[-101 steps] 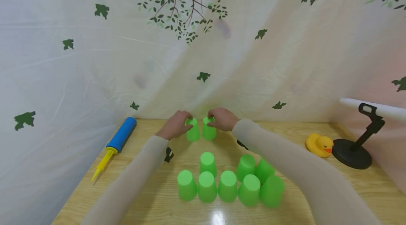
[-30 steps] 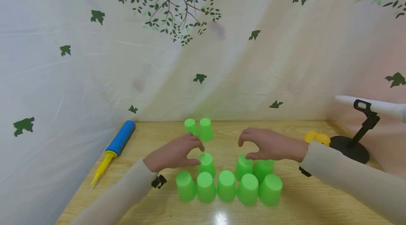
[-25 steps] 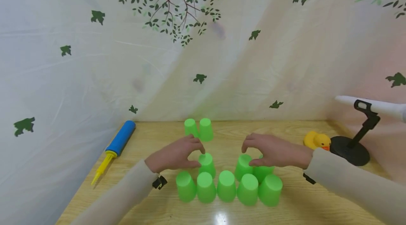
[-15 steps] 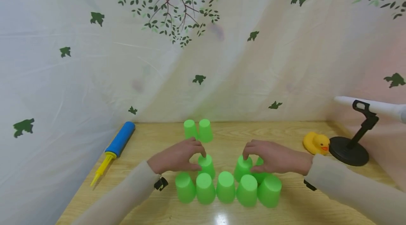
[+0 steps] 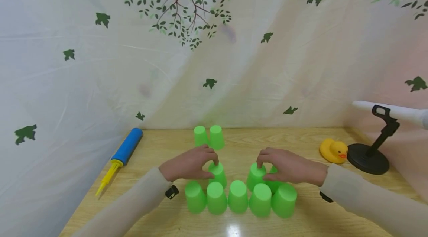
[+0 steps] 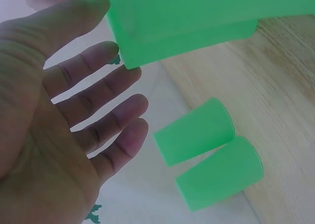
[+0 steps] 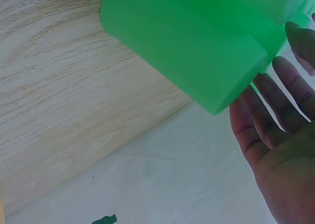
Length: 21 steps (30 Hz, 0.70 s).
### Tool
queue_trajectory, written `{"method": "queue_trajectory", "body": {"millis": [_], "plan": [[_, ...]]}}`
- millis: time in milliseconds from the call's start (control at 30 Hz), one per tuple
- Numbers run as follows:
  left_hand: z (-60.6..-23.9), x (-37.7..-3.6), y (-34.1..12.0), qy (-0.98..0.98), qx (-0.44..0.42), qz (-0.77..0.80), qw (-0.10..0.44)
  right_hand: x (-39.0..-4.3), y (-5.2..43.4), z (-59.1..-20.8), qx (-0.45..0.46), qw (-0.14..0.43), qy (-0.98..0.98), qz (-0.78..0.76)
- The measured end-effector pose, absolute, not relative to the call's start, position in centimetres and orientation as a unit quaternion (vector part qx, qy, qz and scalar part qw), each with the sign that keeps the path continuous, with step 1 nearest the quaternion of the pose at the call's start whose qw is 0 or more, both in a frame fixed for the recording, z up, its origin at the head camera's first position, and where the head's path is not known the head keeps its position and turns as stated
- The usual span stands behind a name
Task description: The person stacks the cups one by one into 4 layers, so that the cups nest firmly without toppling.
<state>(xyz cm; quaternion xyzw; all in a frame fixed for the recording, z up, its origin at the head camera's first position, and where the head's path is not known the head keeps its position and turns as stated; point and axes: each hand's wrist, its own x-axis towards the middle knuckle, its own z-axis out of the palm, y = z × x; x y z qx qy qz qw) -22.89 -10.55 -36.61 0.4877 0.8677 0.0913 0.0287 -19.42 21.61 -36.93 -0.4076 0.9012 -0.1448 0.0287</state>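
Several plain green cups stand upside down on the table. My left hand pinches the top of one green cup in the middle row, thumb on the near side and fingertips on the far side. In the left wrist view the thumb and first fingers lie at this cup's top edge. My right hand holds the top of another middle-row cup the same way. Close beside that one is a further cup, partly hidden by the right hand. Both held cups stand upright behind the front row.
A front row of several green cups stands nearest me. Two more cups stand at the back by the cloth. A blue and yellow hand pump lies left; a rubber duck and black-based stand are right.
Both hands have left the two back cups, come toward me and apart, and lowered onto the middle-row cups. Lately the left hand has shifted slightly right onto its cup.
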Motion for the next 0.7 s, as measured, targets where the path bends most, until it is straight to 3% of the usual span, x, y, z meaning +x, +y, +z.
{"method": "queue_trajectory", "body": {"millis": [700], "plan": [[-36.34,-22.91,-9.94,0.871,0.476,0.115,0.016,-19.35,21.04,-37.06,-0.398,0.006,0.904,-0.158]]}}
